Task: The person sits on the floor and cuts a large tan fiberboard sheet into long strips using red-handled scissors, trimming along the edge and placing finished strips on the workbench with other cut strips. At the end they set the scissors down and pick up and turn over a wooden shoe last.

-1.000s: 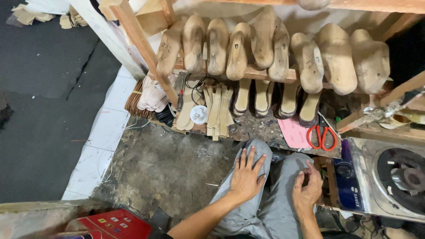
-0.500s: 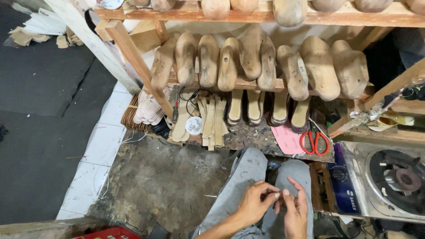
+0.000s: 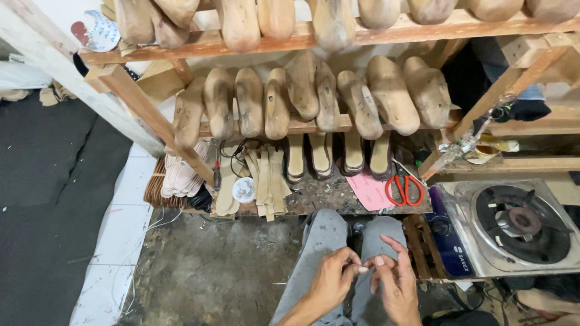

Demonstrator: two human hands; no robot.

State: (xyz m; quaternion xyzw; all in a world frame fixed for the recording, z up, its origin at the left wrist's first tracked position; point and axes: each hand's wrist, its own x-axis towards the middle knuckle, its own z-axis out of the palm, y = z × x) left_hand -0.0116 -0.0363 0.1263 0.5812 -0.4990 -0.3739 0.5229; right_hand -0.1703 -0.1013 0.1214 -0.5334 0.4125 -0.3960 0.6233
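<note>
My left hand [image 3: 331,282] and my right hand [image 3: 394,279] meet above my lap, over grey trousers [image 3: 329,232]. Their fingertips touch together around something too small to make out. Straight ahead stands a wooden rack [image 3: 314,124] holding a row of wooden shoe lasts [image 3: 278,102], with more lasts on the shelf above [image 3: 241,21]. Below the rack lie tan cut sole strips [image 3: 266,181], a round white tin lid [image 3: 244,189] and red-handled scissors [image 3: 405,188] on a pink sheet [image 3: 370,192].
A single-burner gas stove [image 3: 513,226] sits at my right. A stack of pale insoles [image 3: 178,175] lies at the rack's left foot. Slanted wooden struts [image 3: 151,115] brace the rack. Stained concrete floor [image 3: 211,271], white tiles [image 3: 115,259] and dark matting [image 3: 42,199] lie to the left.
My left hand has left my knee and joined the right hand at my lap, fingertips together. The view has shifted, bringing the upper shelf of lasts into sight.
</note>
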